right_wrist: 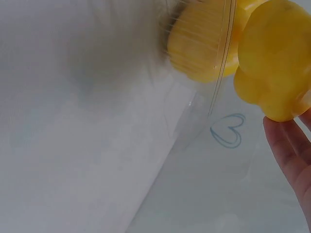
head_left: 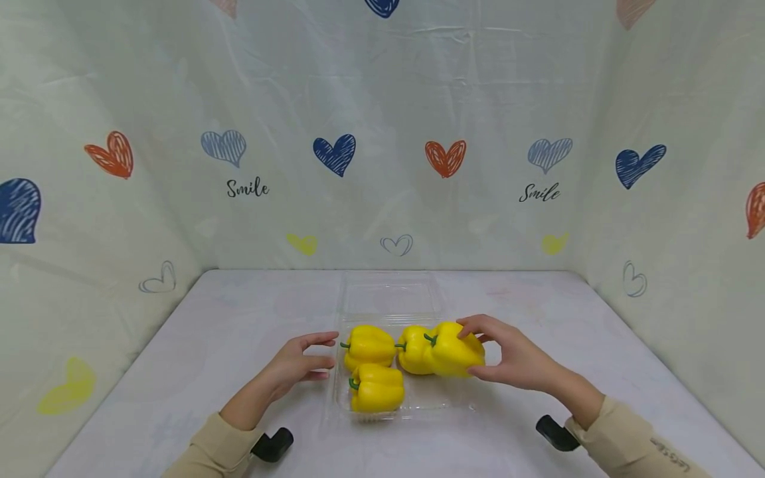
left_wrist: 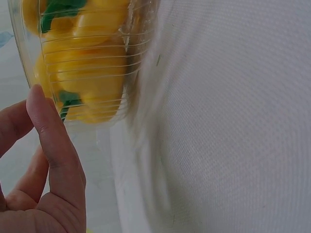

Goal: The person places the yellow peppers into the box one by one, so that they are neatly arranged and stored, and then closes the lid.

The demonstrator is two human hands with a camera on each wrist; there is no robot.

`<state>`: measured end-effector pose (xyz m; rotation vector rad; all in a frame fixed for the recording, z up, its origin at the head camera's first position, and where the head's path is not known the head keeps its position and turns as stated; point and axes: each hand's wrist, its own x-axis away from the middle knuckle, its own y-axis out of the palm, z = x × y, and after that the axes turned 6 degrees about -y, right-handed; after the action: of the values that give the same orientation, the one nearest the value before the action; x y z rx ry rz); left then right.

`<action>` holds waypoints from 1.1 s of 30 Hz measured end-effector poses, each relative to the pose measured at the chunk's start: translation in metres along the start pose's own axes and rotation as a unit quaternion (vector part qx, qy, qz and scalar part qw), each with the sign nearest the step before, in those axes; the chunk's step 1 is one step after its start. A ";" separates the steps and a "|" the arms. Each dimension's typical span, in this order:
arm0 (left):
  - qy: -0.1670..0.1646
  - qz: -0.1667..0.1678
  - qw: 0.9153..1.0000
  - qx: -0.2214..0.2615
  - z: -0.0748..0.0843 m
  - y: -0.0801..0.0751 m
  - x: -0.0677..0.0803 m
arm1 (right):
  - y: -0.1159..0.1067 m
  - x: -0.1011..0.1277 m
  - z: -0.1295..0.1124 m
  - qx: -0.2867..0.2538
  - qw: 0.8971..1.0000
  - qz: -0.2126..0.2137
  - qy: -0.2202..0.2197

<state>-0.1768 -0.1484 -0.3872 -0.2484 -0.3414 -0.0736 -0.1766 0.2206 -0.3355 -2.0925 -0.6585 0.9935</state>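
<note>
Head view: the backdrop cloth (head_left: pixel 382 133) carries the word "Smile" twice in black script, among red, blue and yellow hearts; small writing on the right sleeve (head_left: pixel 633 445) is too fine to read. On the white worktop (head_left: pixel 197 345) lies a clear plastic clamshell tray (head_left: pixel 418 398), its lid (head_left: pixel 391 292) laid open toward 12 o'clock. Three glossy yellow peppers with green stems sit inside it: one at 10 o'clock (head_left: pixel 368 345), one at 7 o'clock (head_left: pixel 376 388), one at 12 o'clock (head_left: pixel 414 350). The right hand (head_left: pixel 516 358) grips a fourth yellow pepper (head_left: pixel 454 348) at the tray's 2 o'clock corner, fingers curled over it, thumb beneath; it touches the 12 o'clock pepper. The left hand (head_left: pixel 299 362) rests at the tray's 9 o'clock edge, fingers straight, holding nothing.

Left wrist view: relaxed fingers (left_wrist: pixel 48 141) lie just beside the ribbed tray wall (left_wrist: pixel 97 63), yellow and green showing through.

Right wrist view: the held pepper (right_wrist: pixel 274 63) sits above the fingertips (right_wrist: pixel 291 150); a blue heart outline (right_wrist: pixel 228 130) marks the cloth beyond.
</note>
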 end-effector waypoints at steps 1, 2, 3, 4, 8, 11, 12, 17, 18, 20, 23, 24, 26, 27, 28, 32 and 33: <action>-0.001 0.001 1.000 0.001 0.000 0.000 0.000 | 0.001 -0.001 -0.001 -0.002 1.000 -0.004 -0.003; -0.001 0.002 1.000 0.002 0.000 0.001 -0.001 | 0.002 -0.001 -0.002 -0.005 1.000 -0.008 -0.008; -0.002 0.002 1.000 0.002 0.000 0.001 -0.001 | 0.003 -0.002 -0.003 -0.007 1.000 -0.012 -0.012; -0.002 0.002 1.000 0.001 0.000 0.001 -0.001 | 0.005 -0.002 -0.003 -0.010 1.000 -0.016 -0.017; -0.002 0.004 1.000 0.000 0.000 0.002 0.000 | 0.009 -0.004 -0.006 -0.023 0.999 -0.034 -0.028; -0.001 0.004 1.000 -0.001 0.000 0.002 0.000 | 0.013 -0.005 -0.009 -0.033 0.998 -0.051 -0.033; -0.001 0.003 1.000 -0.001 0.000 0.002 0.000 | 0.015 -0.005 -0.010 -0.036 0.997 -0.057 -0.035; -0.001 0.004 1.000 -0.002 0.001 0.003 0.000 | 0.022 -0.006 -0.011 -0.030 0.995 -0.086 -0.039; -0.001 0.004 1.000 -0.002 0.001 0.003 0.000 | 0.023 -0.005 -0.011 -0.027 0.995 -0.090 -0.036; -0.001 0.004 1.000 -0.004 0.001 0.003 0.000 | 0.024 -0.005 -0.012 -0.026 0.995 -0.096 -0.030; -0.001 0.003 1.000 -0.003 0.001 0.002 0.001 | 0.024 -0.004 -0.012 -0.023 0.994 -0.101 -0.028; -0.001 0.002 1.000 -0.002 0.001 0.002 0.001 | 0.023 -0.004 -0.012 -0.020 0.994 -0.100 -0.030; 0.000 -0.001 1.000 -0.002 0.001 0.001 0.001 | 0.023 -0.006 -0.013 -0.009 0.995 -0.096 -0.038; 0.001 -0.002 1.000 -0.001 0.001 0.001 0.002 | 0.024 -0.007 -0.014 -0.003 0.994 -0.094 -0.045; 0.002 -0.003 1.000 -0.001 0.001 0.001 0.002 | 0.024 -0.008 -0.014 0.004 0.994 -0.093 -0.052; 0.003 -0.009 1.000 -0.001 0.002 0.000 0.002 | 0.026 -0.012 -0.016 0.011 0.993 -0.098 -0.060; 0.004 -0.010 1.000 0.000 0.002 0.000 0.003 | 0.026 -0.013 -0.017 0.012 0.993 -0.103 -0.056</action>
<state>-0.1750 -0.1481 -0.3840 -0.2447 -0.3361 -0.0934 -0.1668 0.1892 -0.3429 -1.9135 -0.8953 1.0010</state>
